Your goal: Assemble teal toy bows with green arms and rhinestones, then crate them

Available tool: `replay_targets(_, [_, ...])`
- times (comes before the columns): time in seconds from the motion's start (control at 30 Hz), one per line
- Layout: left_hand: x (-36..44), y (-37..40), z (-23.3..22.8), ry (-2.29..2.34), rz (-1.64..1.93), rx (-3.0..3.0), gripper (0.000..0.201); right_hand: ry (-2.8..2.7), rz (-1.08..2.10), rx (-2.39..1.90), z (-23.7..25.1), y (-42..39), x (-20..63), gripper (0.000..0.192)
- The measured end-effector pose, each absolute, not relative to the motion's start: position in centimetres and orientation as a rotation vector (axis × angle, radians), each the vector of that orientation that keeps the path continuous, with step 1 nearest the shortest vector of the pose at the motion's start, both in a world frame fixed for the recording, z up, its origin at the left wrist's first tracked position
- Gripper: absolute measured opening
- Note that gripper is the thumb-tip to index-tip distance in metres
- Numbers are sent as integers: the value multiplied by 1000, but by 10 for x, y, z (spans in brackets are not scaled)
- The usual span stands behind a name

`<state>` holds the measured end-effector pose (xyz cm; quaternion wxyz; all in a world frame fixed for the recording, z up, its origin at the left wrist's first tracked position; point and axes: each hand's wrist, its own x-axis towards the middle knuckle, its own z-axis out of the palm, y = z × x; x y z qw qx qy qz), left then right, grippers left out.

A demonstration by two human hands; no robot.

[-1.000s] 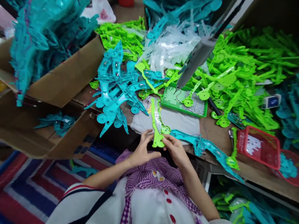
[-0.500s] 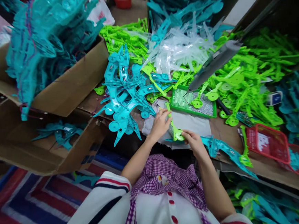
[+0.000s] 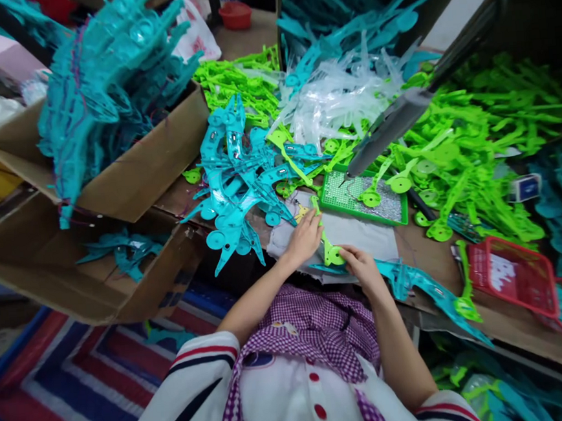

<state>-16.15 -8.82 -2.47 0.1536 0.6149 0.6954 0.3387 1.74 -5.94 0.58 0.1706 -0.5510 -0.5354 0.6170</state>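
Both my hands hold a long lime-green plastic part with a round disc at its near end, above a pale cloth at the bench edge. My left hand is closed around its far, narrow stretch. Fingers of my right hand pinch the disc's right side. Just beyond lies a green tray of small silvery pieces. A grey electric screwdriver hangs over that tray, its tip pointing down. A turquoise plastic part lies along the bench edge by my right hand.
Turquoise parts are heaped left of the cloth. Lime-green parts and clear plastic pieces pile up behind. A red basket stands at the right edge. Cardboard boxes with turquoise parts stand at left.
The head view has shifted slightly, so the surroundings appear displaced. My hands keep their hold on the green part, almost in the same place.
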Motion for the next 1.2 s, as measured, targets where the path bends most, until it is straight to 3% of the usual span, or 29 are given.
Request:
replay_targets(0.13, [-163, -82, -25, 2015, 961, 1803, 25, -1851, 1464, -1420, -5, -62, 24, 64])
replay_targets(0.27, [-165, -78, -24, 2054, 962, 1806, 20, -2198, 949, -1194, -8, -69, 35, 52])
replay_targets(0.4, [-167, -77, -24, 2098, 977, 1765, 19, -2505, 733, -897, -11, -66, 47, 43])
replay_targets(0.57, [-168, -78, -26, 2103, 983, 1751, 31, -2677, 672, -631, -16, -51, 51, 49])
replay_targets(0.8, [-173, -78, -30, 2083, 1047, 1772, 41, -2631, 633, -616, -22, -50, 49, 47])
replay_targets(1.2, [-178, -68, -29, 2121, 878, 1839, 36, -2597, 659, -690, -17, -50, 41, 47])
